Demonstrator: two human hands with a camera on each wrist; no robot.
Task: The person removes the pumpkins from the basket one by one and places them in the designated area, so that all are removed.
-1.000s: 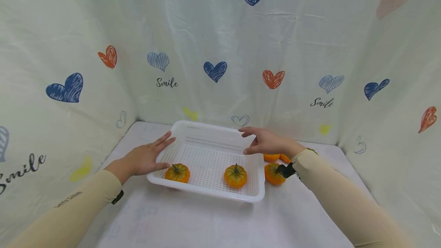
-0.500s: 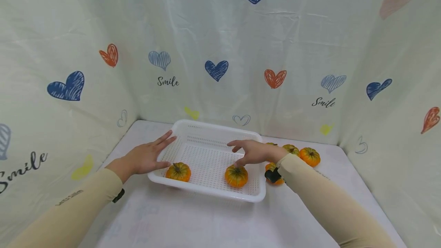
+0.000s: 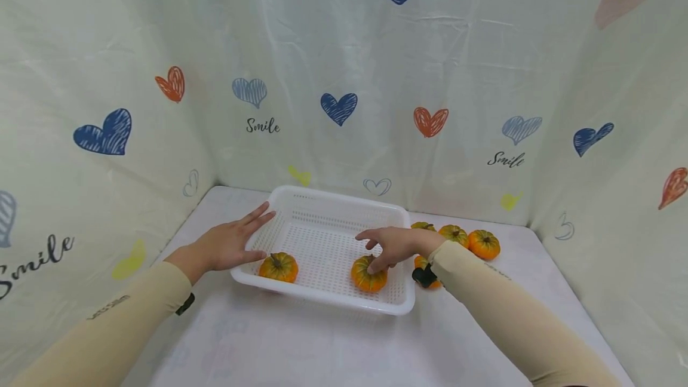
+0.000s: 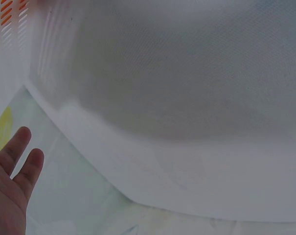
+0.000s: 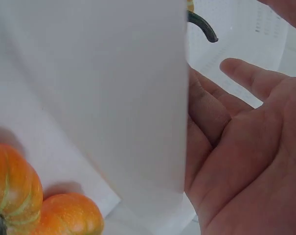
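Observation:
A white perforated plastic basket (image 3: 322, 300) sits on the table with two small orange-green pumpkins inside. My left hand (image 3: 228, 246) lies at its left rim with fingers spread, the thumb close to the left pumpkin (image 3: 278, 268). Over the right pumpkin (image 3: 365, 279) my right hand (image 3: 395, 245) reaches in across the right wall. Its thumb overlaps the top of that pumpkin; contact is unclear. In the right wrist view the basket wall partly hides the right hand's loosely bent fingers, and a green stem (image 5: 204, 25) shows beside them. The left wrist view has two straight fingers (image 4: 28, 174).
Outside the basket's right wall are several more small pumpkins, including one (image 3: 484, 245) at the far right and another (image 3: 453, 233) beside it. The right wrist partly covers the nearest one. A white curtain (image 3: 344, 154) printed with hearts surrounds the white-covered table (image 3: 301, 345).
My right hand has moved from above the basket's right rim down and left to the right pumpkin, its thumb lowering over it. Pumpkins outside came into view. The left hand stays put.

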